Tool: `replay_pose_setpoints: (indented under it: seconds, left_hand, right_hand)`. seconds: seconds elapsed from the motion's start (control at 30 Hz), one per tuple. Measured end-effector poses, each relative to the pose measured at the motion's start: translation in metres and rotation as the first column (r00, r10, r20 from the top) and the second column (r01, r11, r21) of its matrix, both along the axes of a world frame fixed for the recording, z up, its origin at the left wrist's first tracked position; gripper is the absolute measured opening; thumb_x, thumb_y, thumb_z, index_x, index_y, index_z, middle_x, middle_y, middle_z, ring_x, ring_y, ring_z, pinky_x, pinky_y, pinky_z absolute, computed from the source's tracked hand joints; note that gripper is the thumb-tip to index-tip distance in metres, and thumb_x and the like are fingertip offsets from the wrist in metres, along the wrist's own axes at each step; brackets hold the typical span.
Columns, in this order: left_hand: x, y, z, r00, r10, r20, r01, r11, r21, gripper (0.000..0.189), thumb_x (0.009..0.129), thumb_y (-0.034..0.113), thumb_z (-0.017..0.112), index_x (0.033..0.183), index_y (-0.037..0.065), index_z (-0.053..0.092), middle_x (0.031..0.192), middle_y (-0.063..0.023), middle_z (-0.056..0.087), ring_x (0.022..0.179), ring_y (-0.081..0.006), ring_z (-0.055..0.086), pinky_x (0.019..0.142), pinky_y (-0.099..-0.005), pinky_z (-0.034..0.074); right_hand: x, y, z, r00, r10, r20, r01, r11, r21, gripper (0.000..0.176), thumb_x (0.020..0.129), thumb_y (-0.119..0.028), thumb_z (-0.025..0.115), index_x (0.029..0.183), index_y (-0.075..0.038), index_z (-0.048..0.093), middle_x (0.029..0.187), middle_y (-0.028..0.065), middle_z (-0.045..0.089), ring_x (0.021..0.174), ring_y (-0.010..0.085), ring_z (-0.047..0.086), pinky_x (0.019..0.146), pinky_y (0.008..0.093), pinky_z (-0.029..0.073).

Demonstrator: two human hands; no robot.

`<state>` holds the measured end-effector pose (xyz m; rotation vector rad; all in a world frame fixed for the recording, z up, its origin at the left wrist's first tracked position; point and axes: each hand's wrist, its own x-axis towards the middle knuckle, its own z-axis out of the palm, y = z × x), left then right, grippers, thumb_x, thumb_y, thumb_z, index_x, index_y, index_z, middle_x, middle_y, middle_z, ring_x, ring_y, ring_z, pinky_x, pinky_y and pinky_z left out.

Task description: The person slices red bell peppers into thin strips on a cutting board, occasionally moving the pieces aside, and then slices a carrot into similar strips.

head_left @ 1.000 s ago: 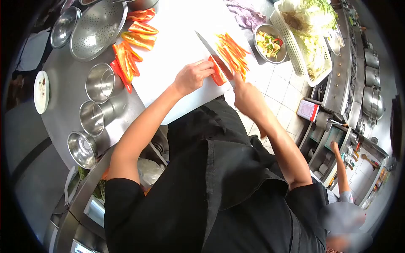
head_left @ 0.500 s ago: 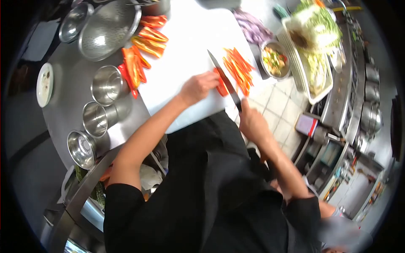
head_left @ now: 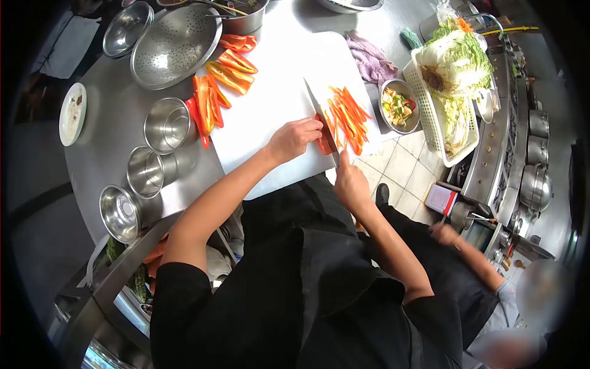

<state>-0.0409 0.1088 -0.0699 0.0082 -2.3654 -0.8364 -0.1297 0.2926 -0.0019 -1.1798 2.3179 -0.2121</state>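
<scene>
**Right hand (head_left: 352, 184) wrapped around the knife (head_left: 320, 111), left hand (head_left: 295, 139) pinning the red pepper piece (head_left: 324, 145)**

The red pepper piece lies on the white cutting board (head_left: 270, 86), near its close right side. The left fingers are together on it, likely so it cannot slide. The knife is right beside those fingertips, its tip pointing to the far side of the board. Most of its handle is hidden in the right fist.

Both elbows are bent. The left arm reaches in from the left with the back of the hand up. The right arm comes up from the lower right, and its hand is just off the board's near edge.

Thin pepper strips (head_left: 350, 122) lie to the right of the blade, perhaps to give the knife room. Bigger pepper slices (head_left: 209, 104) line the board's left edge, maybe to be easy to reach. Off the board's right side sit a bowl of chopped food (head_left: 398, 109) and, past it, a basket (head_left: 432, 115) holding cabbage (head_left: 460, 60).
</scene>
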Motion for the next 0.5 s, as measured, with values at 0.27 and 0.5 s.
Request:
replay_pose_setpoints:
  seconds: [0.27,0.5]
  left_hand:
    - [-0.002,0.001,0.0,0.998,-0.024,0.058,0.021,0.999,0.042,0.013,0.071,-0.003,0.053,0.079,-0.002,0.063,0.094,-0.01,0.062,0.086,-0.0258,0.061,0.073,-0.0337,0.053]
    - [0.009,0.009,0.007,0.997,0.033,0.073,-0.037,0.998,0.057,0.015,0.072,-0.002,0.053,0.083,-0.001,0.064,0.097,-0.0097,0.062,0.09,-0.0255,0.061,0.075,-0.0345,0.053]
  right_hand:
    - [-0.001,0.0,0.033,0.998,-0.021,0.059,0.02,1.0,0.003,0.026,0.083,-0.005,0.052,0.105,0.001,0.039,0.072,0.0308,0.06,0.069,0.0489,0.059,0.064,0.0571,0.044]
    - [-0.019,-0.032,-0.015,1.0,0.017,-0.01,-0.019,0.991,-0.136,0.03,0.082,-0.005,0.052,0.108,0.004,0.04,0.072,0.0311,0.06,0.07,0.048,0.06,0.063,0.056,0.045]
